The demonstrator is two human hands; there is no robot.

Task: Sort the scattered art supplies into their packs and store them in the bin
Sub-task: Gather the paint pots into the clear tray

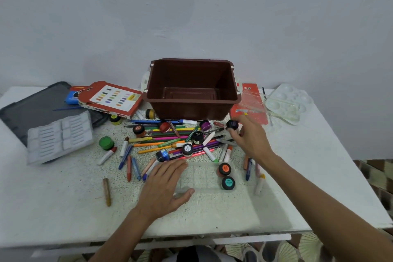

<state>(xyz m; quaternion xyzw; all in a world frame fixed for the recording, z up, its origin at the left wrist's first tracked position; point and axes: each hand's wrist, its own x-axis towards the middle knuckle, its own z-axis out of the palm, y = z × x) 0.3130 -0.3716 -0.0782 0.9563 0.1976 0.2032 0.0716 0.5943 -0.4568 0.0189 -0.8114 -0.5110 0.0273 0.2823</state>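
Two round paint jars in clear plastic tray; left hand flat, steadying it; right hand pinches black-lidded jar, probably for loading.

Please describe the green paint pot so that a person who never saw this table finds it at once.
Start at the brown bin at the back of the table; a pile of pencils and markers lies in front of it. At the pile's left edge, just right of the white plastic tray, sits the green paint pot. It is the only green pot among them.
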